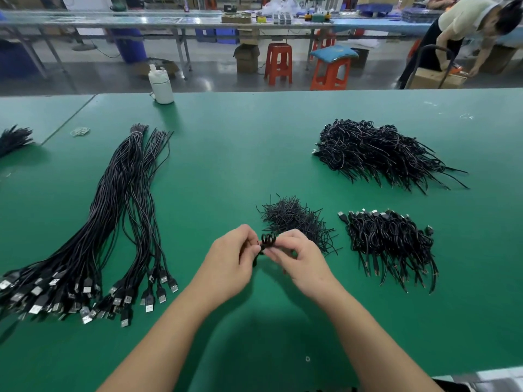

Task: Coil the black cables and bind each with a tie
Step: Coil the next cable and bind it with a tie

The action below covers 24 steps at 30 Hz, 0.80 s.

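Both hands meet above the green table (254, 154), near the middle of its near edge. Left hand (230, 258) and right hand (297, 258) each pinch one small coiled black cable (267, 241) between them. Tie pile (297, 222) just beyond the right hand. Straight USB cables (113, 222) lie toward the left edge. Two coiled-cable heaps toward the right edge: nearer heap (387, 239), farther heap (376, 151). White bottle (160, 83) at far edge.

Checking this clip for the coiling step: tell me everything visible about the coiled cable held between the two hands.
The coiled cable is thin, black and looks plastic-sheathed, wound into a few small loops standing up between the fingertips. The left hand pinches one side, the right hand the other, holding it just above the green table. Whether a tie is on it cannot be told.
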{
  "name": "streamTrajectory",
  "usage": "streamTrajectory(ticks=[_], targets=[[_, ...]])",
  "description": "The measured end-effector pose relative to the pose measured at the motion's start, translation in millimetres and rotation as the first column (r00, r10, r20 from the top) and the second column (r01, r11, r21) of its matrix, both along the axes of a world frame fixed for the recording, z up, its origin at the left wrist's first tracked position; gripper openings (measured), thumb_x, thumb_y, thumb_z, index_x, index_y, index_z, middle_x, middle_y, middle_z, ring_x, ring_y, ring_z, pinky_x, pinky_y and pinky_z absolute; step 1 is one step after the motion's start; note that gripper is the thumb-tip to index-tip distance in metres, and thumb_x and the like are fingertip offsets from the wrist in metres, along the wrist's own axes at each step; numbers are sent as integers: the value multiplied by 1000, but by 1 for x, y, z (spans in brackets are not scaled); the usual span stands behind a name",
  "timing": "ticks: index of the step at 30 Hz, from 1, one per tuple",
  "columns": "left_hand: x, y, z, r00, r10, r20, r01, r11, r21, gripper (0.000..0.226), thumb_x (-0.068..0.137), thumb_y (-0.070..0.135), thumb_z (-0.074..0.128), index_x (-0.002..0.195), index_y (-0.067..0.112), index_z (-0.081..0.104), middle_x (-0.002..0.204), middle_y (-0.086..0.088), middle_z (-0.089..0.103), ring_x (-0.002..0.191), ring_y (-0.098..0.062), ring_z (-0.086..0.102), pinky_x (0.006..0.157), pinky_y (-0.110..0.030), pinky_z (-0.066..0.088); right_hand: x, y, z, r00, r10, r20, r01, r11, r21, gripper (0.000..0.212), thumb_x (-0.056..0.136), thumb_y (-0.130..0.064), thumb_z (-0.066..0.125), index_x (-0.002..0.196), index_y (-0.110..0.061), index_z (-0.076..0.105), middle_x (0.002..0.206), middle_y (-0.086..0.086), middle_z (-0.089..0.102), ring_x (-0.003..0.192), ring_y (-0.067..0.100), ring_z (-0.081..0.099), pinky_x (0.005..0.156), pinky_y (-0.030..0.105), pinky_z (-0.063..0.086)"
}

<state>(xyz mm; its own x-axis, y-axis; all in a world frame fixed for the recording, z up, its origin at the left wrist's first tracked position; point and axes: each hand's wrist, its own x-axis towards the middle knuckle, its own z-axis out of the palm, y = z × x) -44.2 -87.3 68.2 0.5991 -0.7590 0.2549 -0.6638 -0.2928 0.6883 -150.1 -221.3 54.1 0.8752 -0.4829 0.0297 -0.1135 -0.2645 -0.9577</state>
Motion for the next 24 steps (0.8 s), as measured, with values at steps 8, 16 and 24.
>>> streamTrajectory(ticks=[8,16,24], targets=[[-4,-1,-4,949,-128,287,115,992,60,11,93,3,53,88,14,51,83,2,48,75,-17,42,69,-27,34,2,6,-8,998,-51,23,42,954,295,14,97,-14,60,109,-17,54,55,9,46,42,19,40,45,25,38],[4,-2,-2,958,57,-282,-60,998,0,17,93,9,60,81,21,56,68,9,55,60,-8,44,59,-20,38,-3,-2,0,985,111,129,-150,922,358,29,92,5,61,115,-10,66,91,15,71,82,25,67,86,41,58],[-2,-3,-2,987,47,-155,-51,998,-23,19,94,11,57,81,23,51,68,10,52,61,-5,43,60,-19,37,-1,0,5,998,2,66,10,984,-176,17,89,-16,70,81,-31,68,72,-16,62,62,3,56,61,23,46]])
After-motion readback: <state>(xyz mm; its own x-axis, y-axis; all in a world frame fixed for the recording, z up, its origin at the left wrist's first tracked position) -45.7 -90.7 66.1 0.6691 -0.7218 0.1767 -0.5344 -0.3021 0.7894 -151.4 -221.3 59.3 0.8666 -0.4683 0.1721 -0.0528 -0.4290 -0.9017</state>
